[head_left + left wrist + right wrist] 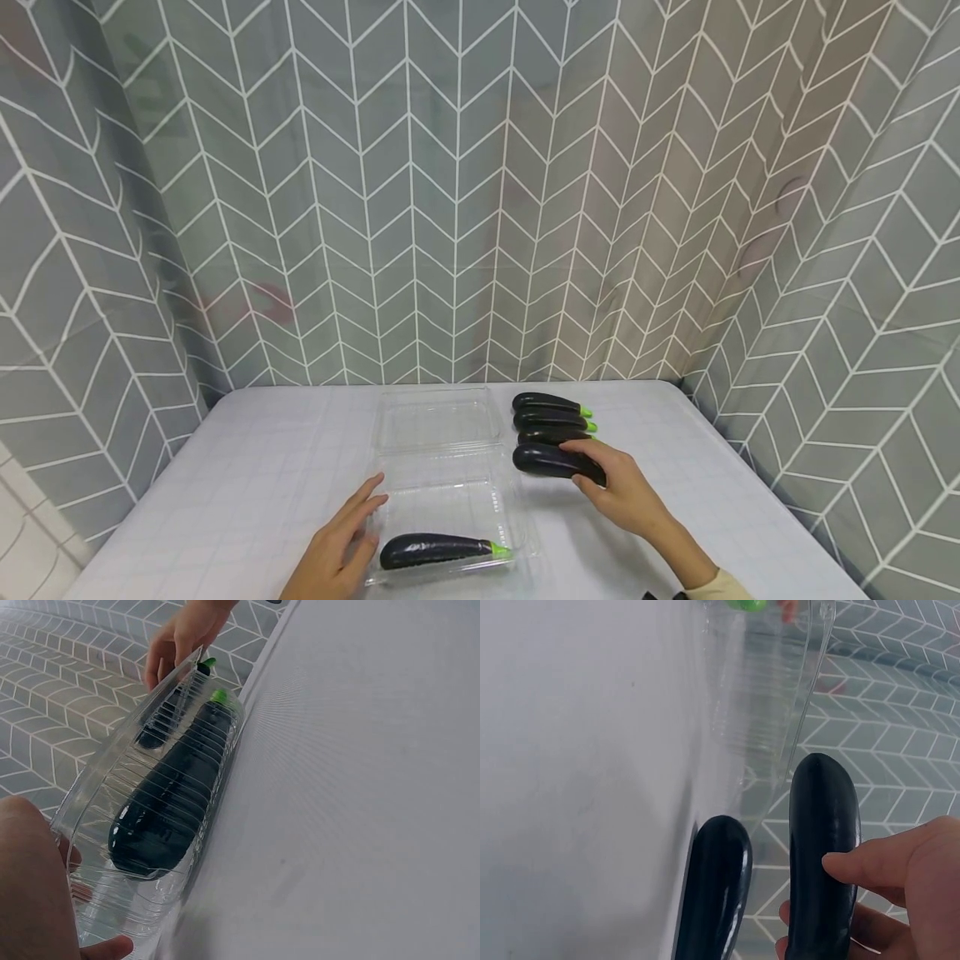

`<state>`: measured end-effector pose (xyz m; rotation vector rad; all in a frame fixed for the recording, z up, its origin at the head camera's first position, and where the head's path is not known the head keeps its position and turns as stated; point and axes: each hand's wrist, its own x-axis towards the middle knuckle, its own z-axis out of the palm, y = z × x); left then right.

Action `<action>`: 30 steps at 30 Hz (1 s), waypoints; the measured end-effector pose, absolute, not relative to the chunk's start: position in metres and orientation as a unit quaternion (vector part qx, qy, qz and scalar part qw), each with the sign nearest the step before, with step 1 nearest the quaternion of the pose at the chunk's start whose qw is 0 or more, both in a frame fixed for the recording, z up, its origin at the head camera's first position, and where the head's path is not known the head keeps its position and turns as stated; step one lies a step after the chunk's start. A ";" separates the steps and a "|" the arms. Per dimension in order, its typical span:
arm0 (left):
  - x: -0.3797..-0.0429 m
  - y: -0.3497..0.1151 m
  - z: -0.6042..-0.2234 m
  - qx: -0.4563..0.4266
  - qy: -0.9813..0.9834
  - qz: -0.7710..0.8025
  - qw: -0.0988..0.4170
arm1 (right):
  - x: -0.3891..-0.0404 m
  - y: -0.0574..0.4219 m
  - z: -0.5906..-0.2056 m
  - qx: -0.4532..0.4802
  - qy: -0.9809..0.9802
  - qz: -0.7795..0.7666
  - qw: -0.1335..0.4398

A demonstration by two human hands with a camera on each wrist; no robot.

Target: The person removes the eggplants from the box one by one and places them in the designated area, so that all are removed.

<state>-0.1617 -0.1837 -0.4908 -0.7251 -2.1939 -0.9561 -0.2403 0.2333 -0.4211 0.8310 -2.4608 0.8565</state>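
In the head view my right hand pinches a dark eggplant between thumb and fingers, at the near end of a row. The right wrist view shows this held eggplant raised above a lying one. My left hand rests with loosely spread fingers at the left edge of an open clear plastic clamshell container. Inside its near half, along the front wall, lies another eggplant, green stem to the right. Through the container's ribbed wall, the left wrist view shows that eggplant.
Behind the held eggplant, several more eggplants lie side by side, stems to the right. The container's lid lies folded back, away from me. A white cloth covers the table; grey patterned curtains stand around its back and sides.
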 end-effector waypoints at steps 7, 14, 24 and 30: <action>-0.163 -0.184 -0.492 -0.279 -0.831 -0.356 0.323 | -0.243 0.238 -0.427 0.287 -0.881 0.316 0.205; -0.163 -0.185 -0.492 -0.286 -0.830 -0.349 0.328 | -0.245 0.242 -0.431 0.276 -0.888 0.323 0.174; -0.162 -0.185 -0.490 -0.281 -0.831 -0.354 0.324 | -0.248 0.245 -0.437 0.273 -0.898 0.312 0.147; -0.163 -0.185 -0.492 -0.284 -0.830 -0.353 0.326 | -0.251 0.247 -0.442 0.278 -0.899 0.309 0.141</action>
